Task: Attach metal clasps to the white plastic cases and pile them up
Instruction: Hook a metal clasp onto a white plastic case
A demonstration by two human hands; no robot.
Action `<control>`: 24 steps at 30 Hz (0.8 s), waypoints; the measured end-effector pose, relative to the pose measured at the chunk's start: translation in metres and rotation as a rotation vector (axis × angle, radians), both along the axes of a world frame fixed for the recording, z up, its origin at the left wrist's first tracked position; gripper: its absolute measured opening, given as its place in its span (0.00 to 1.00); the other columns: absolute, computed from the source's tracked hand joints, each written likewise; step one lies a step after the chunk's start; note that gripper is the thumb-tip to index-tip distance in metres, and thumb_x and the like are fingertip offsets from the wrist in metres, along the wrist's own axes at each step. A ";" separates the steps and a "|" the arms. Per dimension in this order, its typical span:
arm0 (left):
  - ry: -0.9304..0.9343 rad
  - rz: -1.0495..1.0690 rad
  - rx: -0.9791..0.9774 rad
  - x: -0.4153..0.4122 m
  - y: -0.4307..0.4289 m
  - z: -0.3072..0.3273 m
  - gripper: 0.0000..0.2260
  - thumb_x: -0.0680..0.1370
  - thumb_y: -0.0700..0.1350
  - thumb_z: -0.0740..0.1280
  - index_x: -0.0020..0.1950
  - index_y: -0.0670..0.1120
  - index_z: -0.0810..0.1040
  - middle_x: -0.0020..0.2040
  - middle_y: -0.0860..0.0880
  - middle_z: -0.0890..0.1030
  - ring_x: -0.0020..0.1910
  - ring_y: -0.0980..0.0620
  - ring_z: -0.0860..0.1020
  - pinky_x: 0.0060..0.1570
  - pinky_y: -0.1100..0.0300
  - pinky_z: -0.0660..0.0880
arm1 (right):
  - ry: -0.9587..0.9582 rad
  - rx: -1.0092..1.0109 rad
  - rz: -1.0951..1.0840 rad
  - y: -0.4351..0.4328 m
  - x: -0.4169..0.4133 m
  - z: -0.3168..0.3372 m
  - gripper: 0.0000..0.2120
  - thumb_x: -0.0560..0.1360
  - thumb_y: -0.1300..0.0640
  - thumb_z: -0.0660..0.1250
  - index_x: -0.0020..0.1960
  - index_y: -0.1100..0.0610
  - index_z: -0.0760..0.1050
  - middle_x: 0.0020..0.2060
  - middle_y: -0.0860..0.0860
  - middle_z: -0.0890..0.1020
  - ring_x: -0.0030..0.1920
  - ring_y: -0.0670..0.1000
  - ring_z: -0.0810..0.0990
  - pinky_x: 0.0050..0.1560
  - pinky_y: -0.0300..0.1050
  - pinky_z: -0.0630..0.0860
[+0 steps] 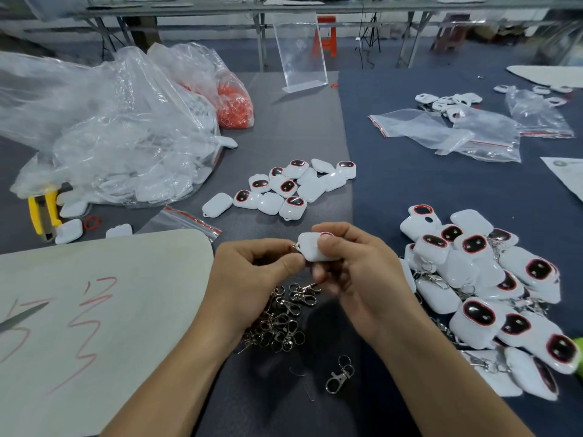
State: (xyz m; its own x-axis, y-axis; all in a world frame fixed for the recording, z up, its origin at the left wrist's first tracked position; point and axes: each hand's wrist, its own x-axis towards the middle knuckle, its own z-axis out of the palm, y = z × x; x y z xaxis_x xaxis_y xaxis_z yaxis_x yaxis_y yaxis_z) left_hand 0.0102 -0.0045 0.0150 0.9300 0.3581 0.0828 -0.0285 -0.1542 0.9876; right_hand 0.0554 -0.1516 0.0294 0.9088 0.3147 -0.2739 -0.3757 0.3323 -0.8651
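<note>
Gripping the white case (318, 249), the right hand (353, 266) meets the left hand (252, 269) pinching a clasp (295, 247) at its corner.

**Both hands raised and closed together at centre**

Two bare forearms are extended forward from the lower edge of the view and converge toward the middle. The left hand (252, 266) is held with its back turned upward, thumb and forefinger pinched together at its right side. The right hand (350, 263) is curled, its thumb pressed across the front and its fingers wrapped behind. The fingertips of both hands are brought nearly into contact.
</note>
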 end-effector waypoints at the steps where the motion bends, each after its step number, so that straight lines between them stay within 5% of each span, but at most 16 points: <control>1: 0.016 -0.018 -0.067 0.000 -0.002 0.000 0.07 0.72 0.36 0.76 0.43 0.49 0.89 0.33 0.54 0.85 0.30 0.61 0.78 0.33 0.70 0.73 | 0.021 0.028 0.008 -0.001 0.000 0.001 0.06 0.79 0.69 0.64 0.53 0.64 0.78 0.31 0.59 0.80 0.24 0.51 0.75 0.20 0.39 0.64; 5: 0.043 -0.058 -0.128 0.001 0.001 0.000 0.05 0.72 0.37 0.76 0.43 0.46 0.89 0.27 0.56 0.79 0.24 0.63 0.70 0.27 0.72 0.67 | 0.021 0.031 -0.001 -0.001 -0.002 0.001 0.06 0.78 0.68 0.66 0.51 0.62 0.80 0.34 0.59 0.82 0.23 0.50 0.74 0.23 0.39 0.65; 8: -0.013 -0.041 0.359 0.001 0.011 -0.003 0.05 0.72 0.43 0.78 0.40 0.53 0.88 0.29 0.56 0.79 0.28 0.62 0.74 0.31 0.69 0.68 | -0.108 -0.109 -0.073 0.002 -0.004 -0.004 0.08 0.76 0.69 0.67 0.48 0.58 0.80 0.31 0.58 0.81 0.23 0.51 0.73 0.23 0.38 0.65; 11: -0.024 -0.106 0.864 -0.005 0.014 -0.002 0.06 0.75 0.51 0.72 0.42 0.53 0.87 0.32 0.54 0.78 0.33 0.57 0.76 0.36 0.59 0.72 | -0.443 -0.493 -0.102 0.007 -0.013 -0.013 0.10 0.75 0.64 0.69 0.45 0.48 0.80 0.29 0.48 0.80 0.25 0.45 0.74 0.26 0.38 0.70; 14: -0.081 -0.144 1.055 -0.007 0.015 -0.004 0.11 0.76 0.52 0.65 0.42 0.52 0.86 0.32 0.52 0.76 0.33 0.51 0.77 0.34 0.51 0.75 | -0.643 -0.686 -0.098 0.011 -0.019 -0.017 0.10 0.77 0.60 0.69 0.45 0.45 0.78 0.29 0.43 0.79 0.25 0.41 0.73 0.26 0.29 0.67; 16: -0.072 -0.084 0.956 -0.006 0.015 -0.004 0.10 0.74 0.53 0.67 0.41 0.52 0.86 0.32 0.53 0.77 0.33 0.53 0.76 0.35 0.53 0.74 | -0.513 -0.579 -0.102 0.010 -0.015 -0.014 0.10 0.77 0.62 0.68 0.45 0.47 0.79 0.29 0.47 0.80 0.25 0.42 0.74 0.25 0.33 0.68; 20: 0.020 -0.068 0.382 0.000 0.011 -0.005 0.02 0.72 0.50 0.75 0.42 0.57 0.87 0.33 0.55 0.84 0.33 0.59 0.79 0.36 0.62 0.75 | -0.107 -0.121 -0.054 0.004 -0.004 -0.006 0.08 0.79 0.70 0.63 0.50 0.60 0.79 0.31 0.58 0.81 0.23 0.51 0.73 0.20 0.38 0.63; 24: 0.061 -0.133 0.060 0.003 0.005 -0.002 0.08 0.69 0.49 0.74 0.46 0.52 0.89 0.42 0.50 0.88 0.46 0.49 0.86 0.55 0.47 0.82 | 0.052 0.064 -0.026 -0.002 0.001 -0.005 0.07 0.79 0.69 0.62 0.51 0.63 0.79 0.34 0.60 0.82 0.23 0.50 0.73 0.20 0.39 0.63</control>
State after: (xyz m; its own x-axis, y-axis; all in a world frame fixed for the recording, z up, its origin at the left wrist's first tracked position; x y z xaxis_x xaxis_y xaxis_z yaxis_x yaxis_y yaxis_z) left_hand 0.0132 0.0008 0.0129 0.9729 0.2275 0.0418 0.0074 -0.2114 0.9774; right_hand 0.0563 -0.1532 0.0248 0.9020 0.3090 -0.3016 -0.4104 0.3963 -0.8213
